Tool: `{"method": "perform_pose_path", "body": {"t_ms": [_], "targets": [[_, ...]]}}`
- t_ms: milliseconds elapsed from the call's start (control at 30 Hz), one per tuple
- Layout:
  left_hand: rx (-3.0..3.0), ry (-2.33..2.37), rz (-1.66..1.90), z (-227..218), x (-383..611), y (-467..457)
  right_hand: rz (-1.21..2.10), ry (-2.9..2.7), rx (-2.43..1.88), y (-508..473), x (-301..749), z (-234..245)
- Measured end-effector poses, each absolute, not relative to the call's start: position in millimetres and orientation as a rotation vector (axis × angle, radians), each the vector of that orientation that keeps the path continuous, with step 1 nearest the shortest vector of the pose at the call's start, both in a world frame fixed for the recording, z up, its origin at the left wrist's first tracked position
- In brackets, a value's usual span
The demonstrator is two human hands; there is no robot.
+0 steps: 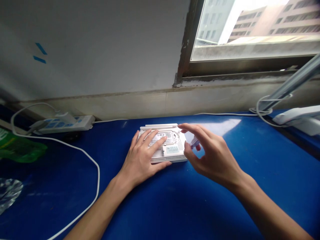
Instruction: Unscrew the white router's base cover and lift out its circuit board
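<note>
A white router (168,146) lies upside down on the blue table (175,200), its labels and vent holes facing up and its antennas folded along the far edge. My left hand (142,156) lies flat on the router's left half, fingers spread, pressing it down. My right hand (212,155) hovers at the router's right edge, thumb and fingers curled round a small object (195,144) with a reddish and bluish tip; I cannot name it.
A white power strip (65,123) with a plug sits at the back left, its white cable (95,166) looping across the table. A green bag (20,148) and clear plastic (8,191) lie at the left. A white lamp base (297,116) and cord stand at the right, under the window.
</note>
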State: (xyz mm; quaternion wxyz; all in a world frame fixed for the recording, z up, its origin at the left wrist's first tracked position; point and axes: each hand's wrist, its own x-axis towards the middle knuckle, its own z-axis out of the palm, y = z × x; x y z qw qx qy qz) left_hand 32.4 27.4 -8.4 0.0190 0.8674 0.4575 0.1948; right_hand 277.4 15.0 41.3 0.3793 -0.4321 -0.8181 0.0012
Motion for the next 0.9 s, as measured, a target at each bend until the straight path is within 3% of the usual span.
{"method": "perform_pose_path", "body": {"t_ms": [900], "targets": [[2.688,1.411,0.603,-7.6,32.3,27.1,0.051,-2.093,-1.071,15.8,280.9,40.6]]}}
